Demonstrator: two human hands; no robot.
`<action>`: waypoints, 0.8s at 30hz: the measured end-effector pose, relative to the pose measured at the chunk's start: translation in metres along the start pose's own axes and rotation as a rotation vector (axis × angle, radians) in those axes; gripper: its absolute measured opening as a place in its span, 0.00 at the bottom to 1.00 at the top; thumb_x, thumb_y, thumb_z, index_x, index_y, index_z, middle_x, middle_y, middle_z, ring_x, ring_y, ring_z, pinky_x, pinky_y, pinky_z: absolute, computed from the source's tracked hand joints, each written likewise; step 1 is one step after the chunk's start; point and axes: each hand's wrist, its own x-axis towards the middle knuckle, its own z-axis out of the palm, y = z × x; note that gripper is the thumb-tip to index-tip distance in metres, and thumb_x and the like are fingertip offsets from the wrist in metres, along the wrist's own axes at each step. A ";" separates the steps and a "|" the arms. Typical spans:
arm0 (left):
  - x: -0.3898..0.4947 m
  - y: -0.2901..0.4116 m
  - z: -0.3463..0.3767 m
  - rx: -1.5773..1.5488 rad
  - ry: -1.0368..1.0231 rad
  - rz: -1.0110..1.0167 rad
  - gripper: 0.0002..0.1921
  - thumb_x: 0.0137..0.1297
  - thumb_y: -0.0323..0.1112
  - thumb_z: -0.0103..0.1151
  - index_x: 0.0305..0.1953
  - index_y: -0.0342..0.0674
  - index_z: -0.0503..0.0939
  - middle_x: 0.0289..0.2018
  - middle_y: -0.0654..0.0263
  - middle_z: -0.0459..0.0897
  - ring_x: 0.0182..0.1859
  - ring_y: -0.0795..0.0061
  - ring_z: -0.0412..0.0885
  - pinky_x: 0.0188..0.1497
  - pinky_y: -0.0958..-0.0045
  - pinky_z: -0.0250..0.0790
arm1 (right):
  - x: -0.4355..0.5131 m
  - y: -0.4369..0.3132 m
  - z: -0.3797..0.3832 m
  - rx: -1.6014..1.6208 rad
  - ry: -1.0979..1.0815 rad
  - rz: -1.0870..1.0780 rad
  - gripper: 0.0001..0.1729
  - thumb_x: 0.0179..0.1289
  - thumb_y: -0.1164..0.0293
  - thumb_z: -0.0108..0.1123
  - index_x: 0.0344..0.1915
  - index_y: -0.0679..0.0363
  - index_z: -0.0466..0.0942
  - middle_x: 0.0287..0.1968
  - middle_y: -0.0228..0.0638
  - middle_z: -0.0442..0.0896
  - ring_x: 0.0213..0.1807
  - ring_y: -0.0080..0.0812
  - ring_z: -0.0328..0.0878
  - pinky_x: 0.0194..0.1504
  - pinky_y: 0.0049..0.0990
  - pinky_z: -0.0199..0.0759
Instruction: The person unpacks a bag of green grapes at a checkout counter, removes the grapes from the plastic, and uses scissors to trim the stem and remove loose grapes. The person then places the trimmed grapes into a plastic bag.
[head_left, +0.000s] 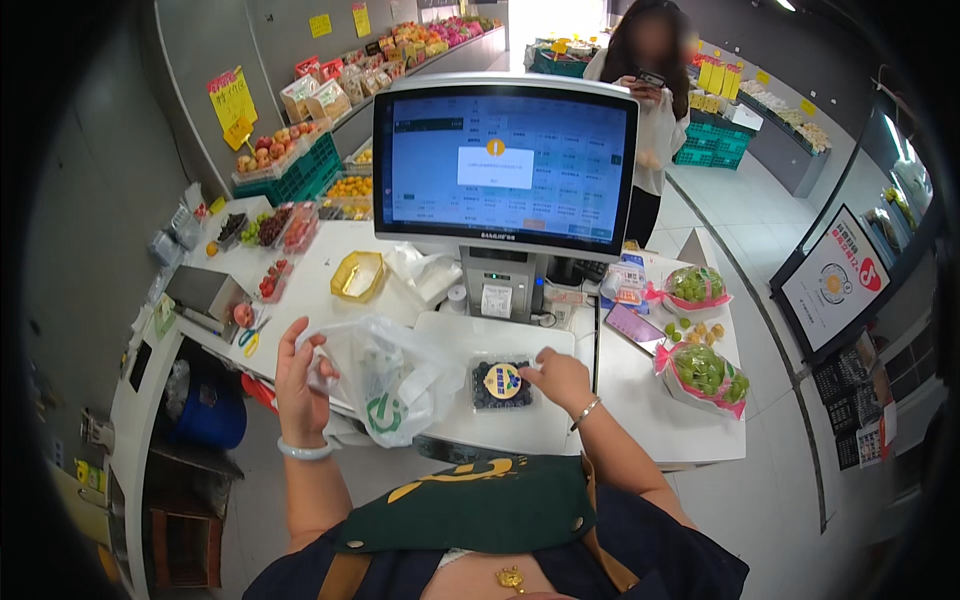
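A clear plastic punnet of blueberries (502, 384) with a round label lies on the white scale platform (450, 328) below the monitor. My right hand (561, 381) reaches over the punnet's right edge, fingertips at its lid; whether they grip it is hard to see. To the left of the punnet hangs a thin white plastic carrier bag (394, 375) with a green print. My left hand (306, 386) holds the bag by its left side, index finger raised and thumb partly hidden. The bag looks limp, its inside not clearly visible.
A checkout monitor (501, 165) stands ahead. Two bags of green grapes (705, 375) and a phone (634, 328) lie right. Left are a yellow basket (358, 275), scissors (253, 341) and a strawberry box (276, 280). Beyond the counter, a person (645, 112) holds a phone.
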 end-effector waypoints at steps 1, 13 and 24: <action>-0.003 0.001 -0.003 -0.010 0.007 0.005 0.20 0.67 0.30 0.48 0.60 0.41 0.63 0.44 0.62 0.74 0.28 0.82 0.71 0.31 0.76 0.70 | 0.005 -0.011 -0.015 0.045 0.075 -0.054 0.23 0.54 0.52 0.63 0.39 0.59 0.76 0.33 0.40 0.82 0.36 0.42 0.80 0.35 0.38 0.72; -0.023 0.014 -0.029 -0.074 0.147 0.065 0.22 0.65 0.31 0.50 0.60 0.39 0.64 0.42 0.61 0.74 0.25 0.82 0.70 0.26 0.78 0.69 | 0.082 -0.108 -0.121 -0.135 0.896 -0.596 0.15 0.54 0.67 0.62 0.40 0.57 0.70 0.59 0.41 0.72 0.64 0.44 0.62 0.64 0.59 0.42; -0.027 0.013 -0.048 -0.111 0.167 0.073 0.22 0.65 0.32 0.50 0.59 0.40 0.64 0.42 0.61 0.74 0.25 0.83 0.70 0.25 0.79 0.69 | 0.095 -0.116 -0.114 -0.196 0.880 -0.537 0.13 0.54 0.66 0.61 0.36 0.56 0.69 0.59 0.42 0.71 0.65 0.44 0.61 0.64 0.65 0.36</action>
